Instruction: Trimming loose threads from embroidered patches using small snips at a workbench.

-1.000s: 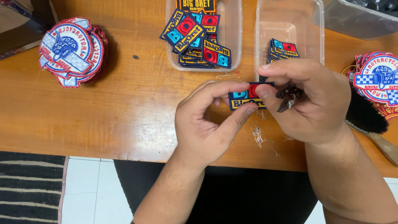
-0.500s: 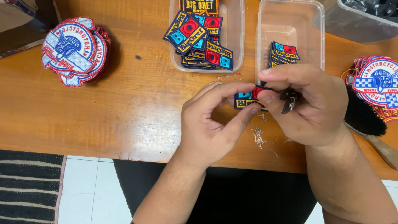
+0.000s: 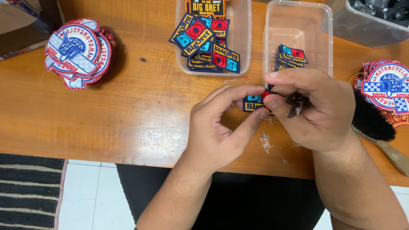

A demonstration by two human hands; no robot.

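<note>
A small rectangular embroidered patch, blue and red with a yellow border, is held just above the wooden table. My left hand pinches its left side between thumb and forefinger. My right hand grips its right edge with the fingertips. A small dark metal tool is tucked under the right hand's fingers. Most of the patch is hidden by both hands.
Behind the hands stand a clear tub with several matching patches and another with a short stack. Round patch piles lie far left and far right. A black brush lies at the right, thread scraps near the front edge.
Both hands stay in the same spot. My fingers have closed a little further over the patch, so less of it shows.
</note>
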